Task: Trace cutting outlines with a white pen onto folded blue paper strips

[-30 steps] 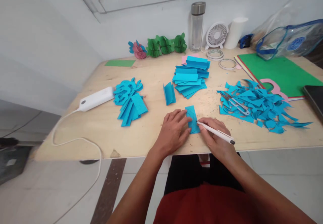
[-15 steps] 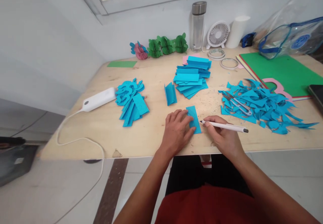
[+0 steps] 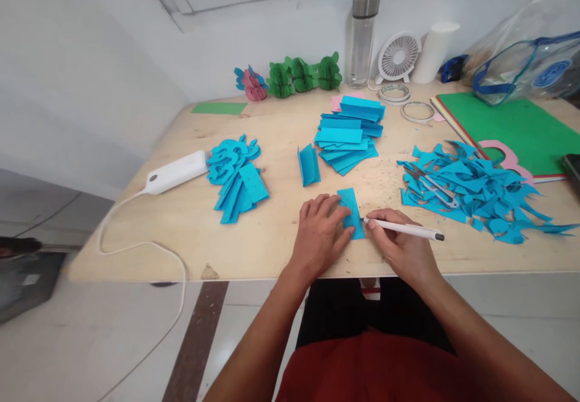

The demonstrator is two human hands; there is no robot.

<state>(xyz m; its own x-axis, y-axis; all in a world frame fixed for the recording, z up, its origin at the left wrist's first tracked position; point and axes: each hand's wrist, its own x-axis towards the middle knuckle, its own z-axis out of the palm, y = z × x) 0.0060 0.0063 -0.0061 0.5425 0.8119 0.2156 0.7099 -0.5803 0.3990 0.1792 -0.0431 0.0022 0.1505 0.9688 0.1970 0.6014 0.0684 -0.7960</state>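
On bench point(image 3: 267, 239), L to R: white device point(image 3: 176, 172) w/ cable trailing over front edge; green strip point(image 3: 220, 108), flat, nr back; blue cut-outs point(image 3: 224, 160), heaped, touching folded blue slips point(image 3: 242, 193), fanned, just below; pink-and-blue paper ornament point(image 3: 254, 84), at wall; green paper ornaments point(image 3: 301, 75), in row beside it; blue folder-like piece point(image 3: 309, 165), creased, alone. L hand point(image 3: 319, 230): palm down, grip open, fingers spread on L part of blue slip point(image 3: 352, 216), this lying nr front edge, btwn hands. Behind, pile of folded blue paper point(image 3: 347, 133), pink paper point(image 3: 336, 103) partly under. Clear bottle point(image 3: 361, 42), metal cap, upright. R hand point(image 3: 403, 248): grip closed round white pen point(image 3: 408, 228), tip at R edge of slip. Further R: white fan point(image 3: 399, 57); tape rolls point(image 3: 417, 111), flat; white cylinder point(image 3: 435, 53); blue scraps point(image 3: 489, 190), loose heap, w/ cutter point(image 3: 435, 190) on top; green sheet point(image 3: 530, 130) atop coloured stack, pink cut-out point(image 3: 507, 158) overlapping its front; clear bag point(image 3: 521, 72), blue trim; dark object, cut off at frame edge, type unclear.
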